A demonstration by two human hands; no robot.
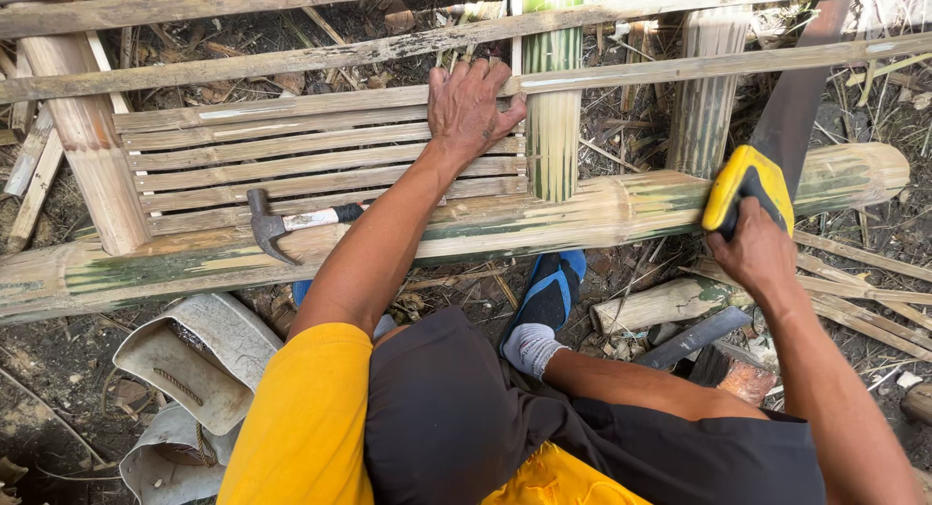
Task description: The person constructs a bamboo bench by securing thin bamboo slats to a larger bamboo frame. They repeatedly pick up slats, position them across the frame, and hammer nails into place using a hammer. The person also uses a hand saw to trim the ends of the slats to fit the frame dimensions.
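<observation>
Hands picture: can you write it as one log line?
left hand: pressing bamboo slats | right hand: gripping saw | hammer: lying on frame

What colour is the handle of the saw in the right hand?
Yellow with black, seen in the head view: saw handle gripped by the right hand.

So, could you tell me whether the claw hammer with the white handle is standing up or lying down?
Lying down: the claw hammer rests flat on the bamboo slats, unheld.
</observation>
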